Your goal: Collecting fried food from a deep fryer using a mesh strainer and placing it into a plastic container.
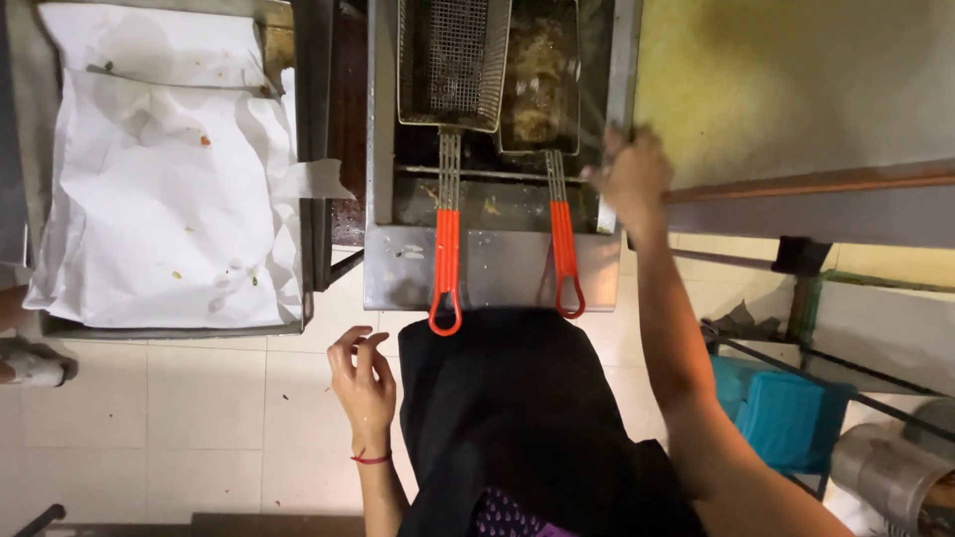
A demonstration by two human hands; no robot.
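My right hand (630,171) grips the fryer's (497,259) right rim; my left hand (363,383) hangs loosely open, empty, below the orange-handled baskets (447,261).

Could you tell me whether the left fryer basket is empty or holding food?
Empty: bare wire mesh shows through the left fryer basket, resting raised above the fryer.

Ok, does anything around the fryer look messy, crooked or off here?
Mostly mess. The white paper lining the tray beside the fryer is crumpled, stained and dotted with crumbs. The fryer's front ledge carries specks of residue. Both baskets sit straight. The right hand is blurred at the fryer's edge; the left hand hangs empty.
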